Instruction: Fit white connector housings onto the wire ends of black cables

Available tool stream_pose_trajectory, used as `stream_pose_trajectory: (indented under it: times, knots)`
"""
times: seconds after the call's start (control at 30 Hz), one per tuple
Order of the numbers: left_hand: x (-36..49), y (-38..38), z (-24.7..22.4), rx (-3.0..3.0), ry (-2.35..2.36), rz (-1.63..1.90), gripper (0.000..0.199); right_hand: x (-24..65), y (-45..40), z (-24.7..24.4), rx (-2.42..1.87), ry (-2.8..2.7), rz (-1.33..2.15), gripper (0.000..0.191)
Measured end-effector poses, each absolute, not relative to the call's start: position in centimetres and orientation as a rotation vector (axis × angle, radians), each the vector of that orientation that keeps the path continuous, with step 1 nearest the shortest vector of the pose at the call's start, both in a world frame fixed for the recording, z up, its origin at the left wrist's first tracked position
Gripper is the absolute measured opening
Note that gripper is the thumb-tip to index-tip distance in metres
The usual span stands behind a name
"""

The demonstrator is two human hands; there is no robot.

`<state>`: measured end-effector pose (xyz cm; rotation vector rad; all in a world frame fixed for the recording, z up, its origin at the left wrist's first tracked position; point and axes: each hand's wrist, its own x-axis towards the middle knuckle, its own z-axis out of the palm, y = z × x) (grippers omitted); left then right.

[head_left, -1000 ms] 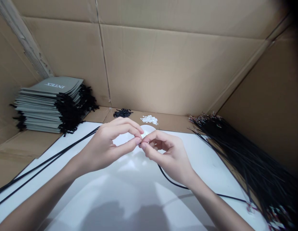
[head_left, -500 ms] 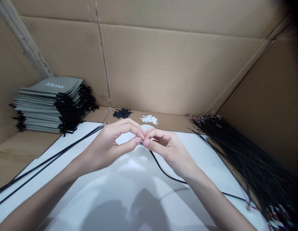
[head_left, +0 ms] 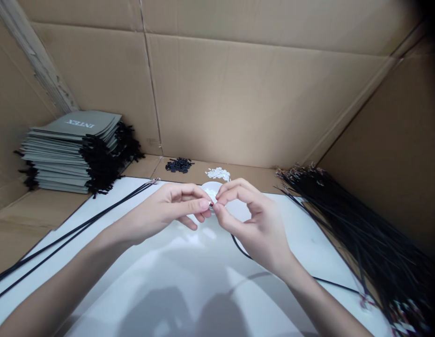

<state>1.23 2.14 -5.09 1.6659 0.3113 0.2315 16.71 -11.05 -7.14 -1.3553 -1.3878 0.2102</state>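
Observation:
At the middle of the head view, my left hand (head_left: 175, 206) and my right hand (head_left: 255, 215) meet fingertip to fingertip, both pinched. Between them shows the thin wire end (head_left: 210, 204) of a black cable, with a speck of red and white too small to make out. The black cable (head_left: 241, 247) runs from behind my right fingers, under that hand and off to the right across the white tabletop (head_left: 161, 276). Just behind the fingertips stands a small white dish (head_left: 210, 187), partly covered by my hands; its contents are hard to tell.
Behind the dish lie a pile of short black tubes (head_left: 180, 164) and a pile of small white pieces (head_left: 218, 173). A stack of grey INTEX sheets (head_left: 59, 154) stands left. Several black cables (head_left: 98, 216) lie left, a large bundle (head_left: 357, 224) right. Cardboard walls (head_left: 259, 103) enclose the table.
My right hand has shifted slightly right with its fingers more arched. My left hand has rolled, its thumb now on top and lower fingers showing. More of the dish is visible.

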Motion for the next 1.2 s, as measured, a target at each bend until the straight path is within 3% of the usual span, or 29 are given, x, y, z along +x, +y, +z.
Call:
stream_pose_trajectory:
  times: [0.2, 1.2]
  knots:
    - [1.6, 2.1, -5.7, 1.412, 0.339, 0.173, 0.009, 16.6, -12.1, -6.0, -1.371, -1.621, -0.092, 0.016]
    - [2.3, 1.8, -6.4, 1.242, 0.385, 0.126, 0.006, 16.6, -13.1, -5.4, -1.550, -1.834, -0.322, 0.014]
